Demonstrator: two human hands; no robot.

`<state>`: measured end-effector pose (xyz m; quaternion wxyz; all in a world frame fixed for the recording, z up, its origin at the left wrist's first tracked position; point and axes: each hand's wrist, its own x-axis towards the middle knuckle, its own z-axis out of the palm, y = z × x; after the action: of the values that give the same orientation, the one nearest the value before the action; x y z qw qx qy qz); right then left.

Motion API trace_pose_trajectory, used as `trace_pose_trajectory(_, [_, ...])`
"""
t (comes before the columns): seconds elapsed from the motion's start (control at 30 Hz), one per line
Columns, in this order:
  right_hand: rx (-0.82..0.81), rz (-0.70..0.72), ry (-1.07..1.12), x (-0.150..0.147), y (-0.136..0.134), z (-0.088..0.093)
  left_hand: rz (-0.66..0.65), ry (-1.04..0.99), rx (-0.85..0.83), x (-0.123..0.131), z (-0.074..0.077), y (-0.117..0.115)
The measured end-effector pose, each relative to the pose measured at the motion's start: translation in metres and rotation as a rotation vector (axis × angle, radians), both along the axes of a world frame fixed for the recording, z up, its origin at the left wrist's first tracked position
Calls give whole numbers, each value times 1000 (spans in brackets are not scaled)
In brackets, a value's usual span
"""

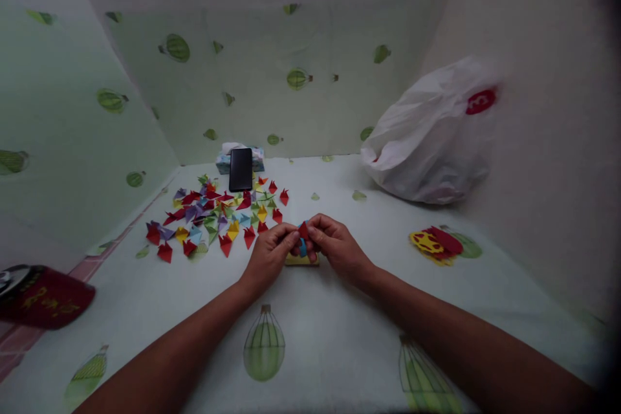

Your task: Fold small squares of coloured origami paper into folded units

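Between my fingertips is a small piece of red folded paper (pixel 303 230). My left hand (pixel 270 251) pinches it from the left, its fingers closed. Opposite, my right hand (pixel 340 247) grips the paper's right side between thumb and fingers. A bit of bright blue (pixel 303 248) shows just below the red paper, among the fingers; I cannot tell what it is. Under both hands lies a flat yellow item (pixel 301 260), mostly covered by them. To the left spreads a group of several small folded paper figures (pixel 225 244) in red, yellow, green, blue and purple.
A black phone (pixel 240 170) leans on a tissue pack (pixel 224 163) behind the paper figures. A white plastic bag (pixel 431 136) stands at the back right. Red and yellow cut-out pieces (pixel 427 243) lie right. A red can-like container (pixel 48 296) is at far left.
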<state>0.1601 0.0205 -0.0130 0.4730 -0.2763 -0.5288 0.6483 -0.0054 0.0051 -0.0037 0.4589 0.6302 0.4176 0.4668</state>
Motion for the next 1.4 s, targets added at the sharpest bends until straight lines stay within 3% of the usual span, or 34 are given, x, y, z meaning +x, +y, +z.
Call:
trace_pose_trajectory(0.23, [-75, 21, 80, -2, -1, 0, 75, 70, 99, -1, 1, -1])
trace_pose_trajectory(0.43, [75, -48, -21, -2, -2, 3, 143, 120, 227, -1, -1, -3])
trace_pose_trajectory(0.67, [155, -112, -93, -3, -3, 9, 102, -87, 70, 1, -3, -2])
trace_pose_trajectory(0.87, [184, -157, -97, -9, -1, 14, 136, -177, 56, 0, -3, 1])
trace_pose_trajectory(1.17, [37, -41, -57, -11, 5, 25, 150, -164, 182, -3, -4, 3])
trace_pose_trajectory(1.4, [-6, -62, -79, -12, 7, 16, 97, -100, 135, -5, -3, 3])
